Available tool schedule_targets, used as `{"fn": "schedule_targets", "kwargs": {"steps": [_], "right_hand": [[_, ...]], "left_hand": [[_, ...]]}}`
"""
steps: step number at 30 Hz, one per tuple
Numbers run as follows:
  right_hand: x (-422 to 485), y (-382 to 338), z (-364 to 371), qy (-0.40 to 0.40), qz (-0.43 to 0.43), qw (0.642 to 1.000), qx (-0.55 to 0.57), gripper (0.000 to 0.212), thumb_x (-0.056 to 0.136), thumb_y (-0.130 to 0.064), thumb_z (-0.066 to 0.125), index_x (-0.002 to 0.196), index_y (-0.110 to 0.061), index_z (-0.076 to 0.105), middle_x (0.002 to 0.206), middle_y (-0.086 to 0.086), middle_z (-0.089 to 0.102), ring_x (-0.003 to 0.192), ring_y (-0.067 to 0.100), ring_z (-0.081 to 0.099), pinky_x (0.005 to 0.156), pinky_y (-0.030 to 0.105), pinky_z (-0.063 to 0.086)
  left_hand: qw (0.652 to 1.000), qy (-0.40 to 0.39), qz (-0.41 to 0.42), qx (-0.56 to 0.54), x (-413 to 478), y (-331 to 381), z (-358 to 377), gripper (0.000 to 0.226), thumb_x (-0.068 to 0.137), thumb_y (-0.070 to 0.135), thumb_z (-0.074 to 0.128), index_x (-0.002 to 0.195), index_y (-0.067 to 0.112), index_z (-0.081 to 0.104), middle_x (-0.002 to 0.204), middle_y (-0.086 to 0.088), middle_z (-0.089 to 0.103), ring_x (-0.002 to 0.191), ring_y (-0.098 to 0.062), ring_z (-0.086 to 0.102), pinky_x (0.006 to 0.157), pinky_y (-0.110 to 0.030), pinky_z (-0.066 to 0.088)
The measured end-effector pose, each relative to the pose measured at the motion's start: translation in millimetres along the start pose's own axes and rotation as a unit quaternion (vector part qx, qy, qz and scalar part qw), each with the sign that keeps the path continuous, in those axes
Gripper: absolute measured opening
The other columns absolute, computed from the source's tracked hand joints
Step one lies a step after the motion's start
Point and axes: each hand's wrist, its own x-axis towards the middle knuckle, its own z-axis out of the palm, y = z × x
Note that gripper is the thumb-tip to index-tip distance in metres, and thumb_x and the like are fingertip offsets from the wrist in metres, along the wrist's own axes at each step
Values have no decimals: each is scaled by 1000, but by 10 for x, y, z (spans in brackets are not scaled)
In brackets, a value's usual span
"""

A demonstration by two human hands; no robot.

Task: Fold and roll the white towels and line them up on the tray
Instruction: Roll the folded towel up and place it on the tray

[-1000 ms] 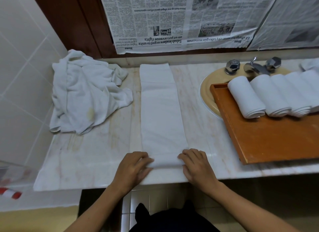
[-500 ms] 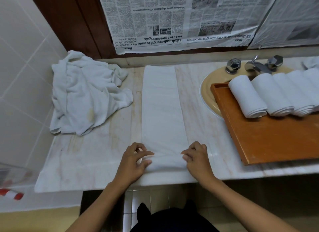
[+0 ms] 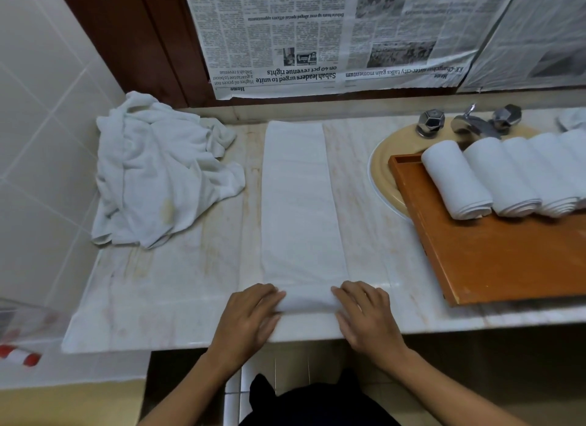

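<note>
My fingers (image 3: 264, 294) are bent over the two ends of a small roll (image 3: 306, 300), my left hand (image 3: 250, 317) on its left end and my right hand (image 3: 364, 317) on its right. My thumbs are hidden, so I cannot tell how they sit. The roll is the near end of the folded towel (image 3: 298, 197), a long narrow strip that lies flat on the counter (image 3: 377, 235) and runs away from me toward the back wall.

I judge the rolling has only just begun, and this is where it can go wrong. If one hand pushes ahead of the other, the roll will run crooked and come out cone-shaped. If I press too lightly, the core will be slack and open once I let go. The roll also sits close to the counter's front edge, so a backward slip could drop it off. The strip looks a little wider at the near end than at the far end, which may leave uneven ends.

To my right the wooden tray (image 3: 507, 260) rests partly over the basin (image 3: 385, 162). It holds at least four rolled towels (image 3: 453, 178) side by side, touching, along its far part. The near part of the tray is bare wood. Well to my left lies a heap of loose towels (image 3: 158, 171) not yet folded.
</note>
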Motion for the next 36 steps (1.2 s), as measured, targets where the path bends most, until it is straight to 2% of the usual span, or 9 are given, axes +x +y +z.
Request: {"fn": "schedule_targets", "kwargs": {"steps": [6, 11, 16, 19, 23, 26, 29, 33, 36], "right_hand": [[154, 41, 47, 2, -13, 999, -30, 38, 81, -14, 54, 119, -9, 52, 113, 8, 56, 100, 26, 50, 80, 36, 36], [276, 122, -116, -119, -24, 991, 53, 54, 62, -9, 80, 112, -12, 60, 106, 4, 61, 92, 23, 57, 75, 34, 46], [319, 108, -268, -213, 167, 944, 189, 33, 85, -24, 69, 111, -34, 50, 108, -6, 56, 99, 18, 48, 87, 26, 39], [417, 104, -286, -231, 228, 912, 251, 28, 86, -23, 71, 92, -41, 50, 102, -9, 57, 98, 16, 50, 85, 23, 38], [501, 49, -260, -190, 252, 917, 242, 22, 85, -15, 73, 91, -33, 62, 99, -15, 48, 103, 12, 44, 96, 29, 36], [489, -51, -215, -142, 239, 943, 185, 19, 86, -7, 68, 99, -20, 65, 103, -12, 45, 100, 10, 40, 87, 23, 32], [376, -157, -158, -73, 182, 973, 124, 27, 75, 3, 66, 89, -20, 61, 94, -7, 54, 87, 17, 50, 74, 28, 36], [163, -134, -95, 20, 81, 995, 54, 14, 77, -3, 63, 86, -13, 66, 95, 4, 63, 84, 24, 57, 68, 36, 43], [41, -92, -82, 40, 38, 998, 19, 19, 86, -20, 57, 99, -12, 69, 108, 9, 66, 97, 26, 57, 76, 38, 39]], "left_hand": [[999, -35, 2, 8, 254, -177, -22, 36, 81, 31, 65, 111, 13, 72, 108, -4, 68, 96, -17, 60, 79, -26, 41], [978, -166, -79, -96, 360, -221, -244, 40, 86, 53, 60, 115, 27, 69, 108, 18, 62, 95, 7, 56, 79, -6, 41], [947, -219, -156, -175, 458, -210, -330, 19, 86, 37, 73, 98, 48, 64, 98, 32, 66, 90, 10, 59, 76, -8, 41], [957, -192, -161, -144, 456, -192, -269, 8, 84, 53, 60, 89, 49, 63, 89, 31, 66, 89, 7, 57, 76, -13, 39], [969, -107, -191, -118, 395, -134, -162, 39, 75, 61, 48, 95, 37, 72, 101, 23, 49, 102, 3, 46, 83, -10, 35], [967, -50, -214, -128, 415, -41, -133, 23, 80, 46, 55, 97, 35, 66, 98, 21, 50, 94, 0, 50, 83, -11, 37], [988, -2, -129, -87, 350, 27, -90, 6, 87, 25, 56, 88, 27, 61, 86, 14, 58, 78, -9, 52, 71, -30, 41], [998, 52, -40, -10, 171, 41, -69, 9, 88, 20, 61, 88, 16, 70, 90, 3, 66, 86, -14, 58, 70, -27, 40], [999, 45, -6, 13, 61, 7, -98, 19, 89, 25, 66, 97, 12, 76, 101, 0, 69, 97, -15, 62, 76, -25, 43]]}}
